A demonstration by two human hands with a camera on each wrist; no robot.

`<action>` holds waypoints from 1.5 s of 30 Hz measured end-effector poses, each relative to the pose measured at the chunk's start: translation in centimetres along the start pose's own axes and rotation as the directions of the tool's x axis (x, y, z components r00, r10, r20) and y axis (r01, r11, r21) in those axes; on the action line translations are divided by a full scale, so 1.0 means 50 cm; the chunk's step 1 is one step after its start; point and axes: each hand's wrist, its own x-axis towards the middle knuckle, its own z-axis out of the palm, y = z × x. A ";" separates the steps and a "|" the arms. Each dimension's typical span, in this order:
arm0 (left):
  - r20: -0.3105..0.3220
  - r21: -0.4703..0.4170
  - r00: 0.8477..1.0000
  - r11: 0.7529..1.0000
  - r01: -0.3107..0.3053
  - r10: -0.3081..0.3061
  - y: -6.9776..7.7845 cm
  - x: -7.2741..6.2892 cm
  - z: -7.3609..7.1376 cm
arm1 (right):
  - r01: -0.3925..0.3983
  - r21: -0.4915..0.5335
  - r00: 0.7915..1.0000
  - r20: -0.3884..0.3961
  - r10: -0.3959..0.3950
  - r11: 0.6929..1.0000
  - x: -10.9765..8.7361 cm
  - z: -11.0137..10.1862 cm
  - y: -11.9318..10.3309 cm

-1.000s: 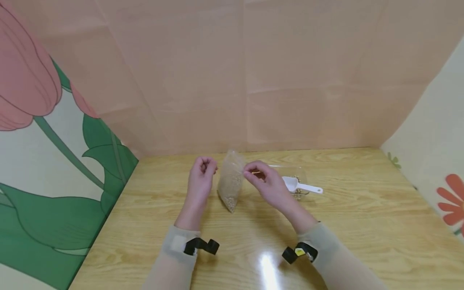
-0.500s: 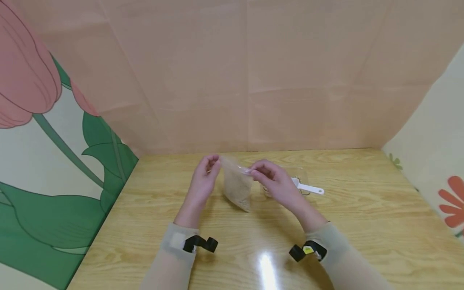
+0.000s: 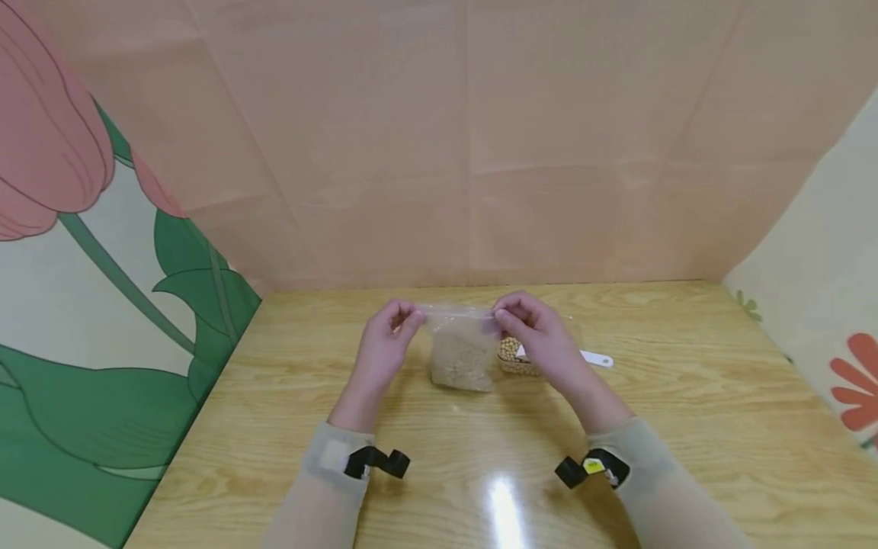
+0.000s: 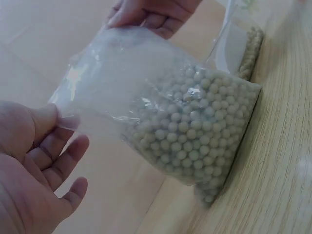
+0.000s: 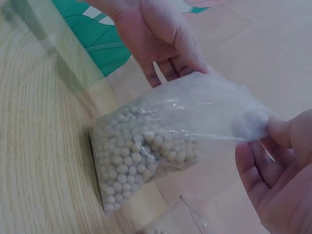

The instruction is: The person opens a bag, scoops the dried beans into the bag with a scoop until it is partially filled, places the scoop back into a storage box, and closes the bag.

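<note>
A clear plastic zip bag [image 3: 463, 354], part filled with small round pale beans or beads, stands on the wooden table with its top edge stretched flat. At the top left corner my left hand [image 3: 386, 339] pinches it between thumb and forefinger. My right hand [image 3: 538, 335] pinches the opposite top corner in the same way. In the left wrist view the round pieces [image 4: 200, 126] fill the lower part of the bag, under a slack upper part. The bag's bottom edge is right at the table in both wrist views.
Just right of the bag is a clear box [image 3: 519, 364] with similar round pieces, partly hidden behind my right hand. A white scoop [image 3: 597, 358] lies in it, handle pointing right. A pink backdrop [image 3: 466, 152] rises behind the table [image 3: 274, 381].
The bag has turned from edge-on to facing me. My right hand has moved right, and both hands now pinch its top corners, where a second ago they were beside it.
</note>
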 end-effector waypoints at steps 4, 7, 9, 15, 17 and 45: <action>0.030 0.091 0.998 0.994 -0.055 0.052 0.009 -0.006 -0.007 | -0.018 0.007 0.999 -0.040 0.018 1.000 -0.001 -0.003 -0.006; 0.045 0.147 0.994 0.984 -0.105 0.100 0.019 -0.010 -0.010 | -0.017 -0.009 0.998 -0.066 0.016 1.000 -0.001 -0.006 -0.009; 0.050 0.169 0.991 0.977 -0.131 0.125 0.024 -0.012 -0.010 | -0.014 -0.015 0.997 -0.079 0.013 1.000 -0.001 -0.007 -0.007; 0.062 0.207 0.991 0.969 -0.133 0.123 0.020 -0.014 -0.002 | -0.066 -0.024 0.993 -0.099 0.064 0.997 0.009 -0.008 0.009; 0.056 0.207 0.992 0.971 -0.121 0.111 0.018 -0.014 0.001 | -0.083 -0.047 0.993 -0.086 0.078 0.995 0.012 -0.011 0.007; 0.025 0.135 0.996 0.987 -0.088 0.085 0.002 0.001 0.021 | 0.006 -0.455 0.958 0.256 0.125 0.890 0.122 0.047 -0.098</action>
